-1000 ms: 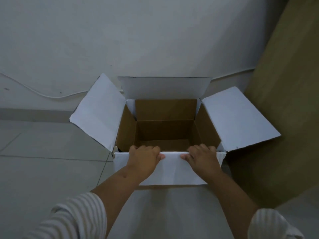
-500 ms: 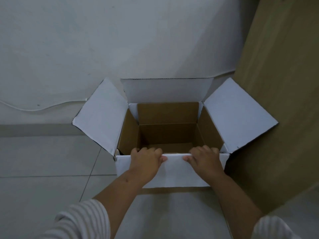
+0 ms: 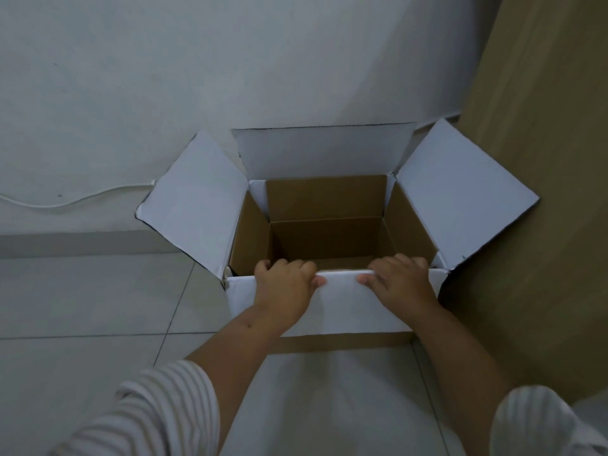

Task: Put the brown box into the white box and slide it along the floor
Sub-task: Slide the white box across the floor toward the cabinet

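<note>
A white box point(image 3: 454, 192) stands on the tiled floor with all its flaps folded open. Its inside is brown cardboard, and a brown box point(image 3: 329, 235) with an open top sits nested in it. My left hand point(image 3: 283, 291) and my right hand point(image 3: 399, 284) both grip the near rim of the white box. The fingers curl over the edge into the box and the thumbs press on the near flap. The fingertips are hidden behind the rim.
The box's far flap lies close against a white wall point(image 3: 230, 60). A tall brown panel point(image 3: 543, 159) stands at the right, touching the right flap. A white cable point(image 3: 82, 199) runs along the wall at left. Floor tiles point(image 3: 82, 307) spread to the left.
The white box has slid forward along the floor toward the wall and the brown panel. Both hands keep the same grip on the near rim.
</note>
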